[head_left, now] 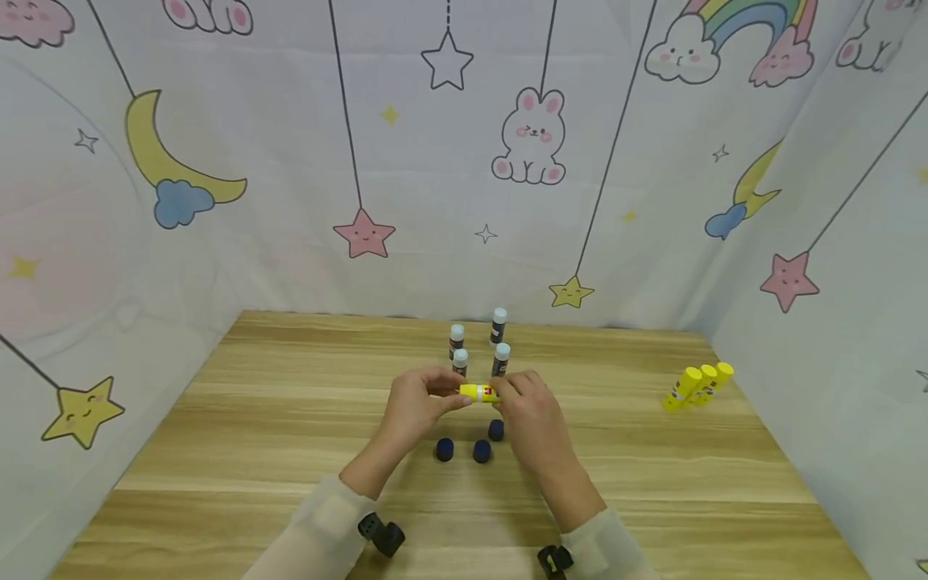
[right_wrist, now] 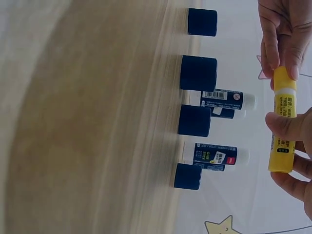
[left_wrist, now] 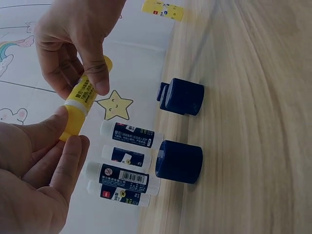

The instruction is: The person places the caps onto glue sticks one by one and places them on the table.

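A yellow glue stick (head_left: 478,393) is held level above the table between both hands. My left hand (head_left: 415,404) pinches its yellow cap (right_wrist: 281,78) between thumb and fingers. At the other end, my right hand (head_left: 532,415) grips the yellow body (right_wrist: 282,158); a white band shows between cap and body. Just beyond the hands stand several navy glue sticks (head_left: 498,329) with white tops and no navy caps on. Several loose navy caps (head_left: 445,449) rest on the table nearer to me, below the hands.
Three yellow glue sticks (head_left: 684,389) stand close together toward the right side of the wood-grain table (head_left: 290,435). A white printed curtain (head_left: 290,161) hangs behind the table and along its sides.
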Available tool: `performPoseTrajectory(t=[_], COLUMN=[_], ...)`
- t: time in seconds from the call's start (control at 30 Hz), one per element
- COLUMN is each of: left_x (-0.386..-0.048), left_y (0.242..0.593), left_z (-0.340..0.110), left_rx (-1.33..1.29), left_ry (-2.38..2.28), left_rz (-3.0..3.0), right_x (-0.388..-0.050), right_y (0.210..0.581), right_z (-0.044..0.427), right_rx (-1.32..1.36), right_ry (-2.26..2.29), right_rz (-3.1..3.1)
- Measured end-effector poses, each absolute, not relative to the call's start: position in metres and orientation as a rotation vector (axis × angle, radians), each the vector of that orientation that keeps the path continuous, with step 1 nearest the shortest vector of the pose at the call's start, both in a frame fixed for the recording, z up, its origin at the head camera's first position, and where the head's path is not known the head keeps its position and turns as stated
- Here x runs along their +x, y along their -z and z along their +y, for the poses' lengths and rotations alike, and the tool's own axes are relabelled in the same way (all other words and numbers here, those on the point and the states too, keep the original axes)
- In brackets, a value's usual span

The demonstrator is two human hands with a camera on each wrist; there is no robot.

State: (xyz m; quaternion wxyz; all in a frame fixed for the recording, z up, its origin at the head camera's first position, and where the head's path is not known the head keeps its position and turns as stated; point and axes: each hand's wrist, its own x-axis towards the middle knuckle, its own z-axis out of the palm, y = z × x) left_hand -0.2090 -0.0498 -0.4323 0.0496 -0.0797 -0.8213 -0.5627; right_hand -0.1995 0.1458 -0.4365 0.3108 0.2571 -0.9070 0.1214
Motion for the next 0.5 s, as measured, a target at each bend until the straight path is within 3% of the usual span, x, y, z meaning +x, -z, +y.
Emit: performPoseTrajectory(t=[0.5], left_x=[-0.2062], left_y=[0.4353], left_z=[-0.0490], left_rx=[-0.229], left_ry=[1.717], left_rz=[-2.473], right_x=[-0.1951], right_y=[0.4349], right_z=[0.1402], right_rx=[0.687], right_ry=[-0.279], right_rz=[-2.385])
